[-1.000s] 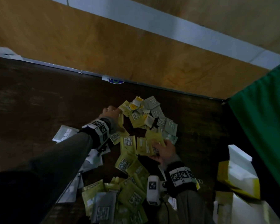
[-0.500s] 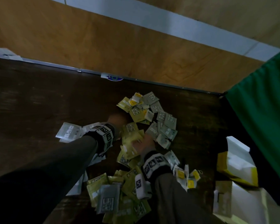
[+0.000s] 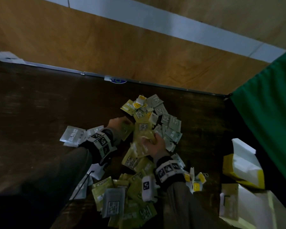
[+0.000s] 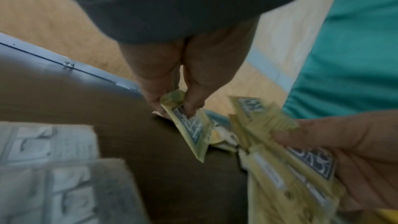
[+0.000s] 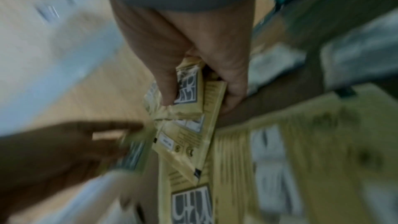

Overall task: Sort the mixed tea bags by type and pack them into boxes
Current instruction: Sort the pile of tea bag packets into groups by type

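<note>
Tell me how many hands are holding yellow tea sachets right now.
2. The left hand pinches a single yellow sachet at the left edge of the pile; the right hand grips a bunch of yellow sachets over the pile's middle.

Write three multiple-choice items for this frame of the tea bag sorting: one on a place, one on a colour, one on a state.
1. Where do the grey sachets beside the left hand lie?
A. on the dark table
B. inside a box
C. on the green cloth

2. What colour is the sachet pinched by the left hand?
A. red
B. yellow-green
C. blue

3. What is the right hand doing?
A. lying flat and empty
B. holding a box
C. gripping a bunch of yellow sachets

Key: 1 A, they lie on bare tabletop; 2 B, the left wrist view shows it; 3 C, thumb and fingers curl round the bunch.
</note>
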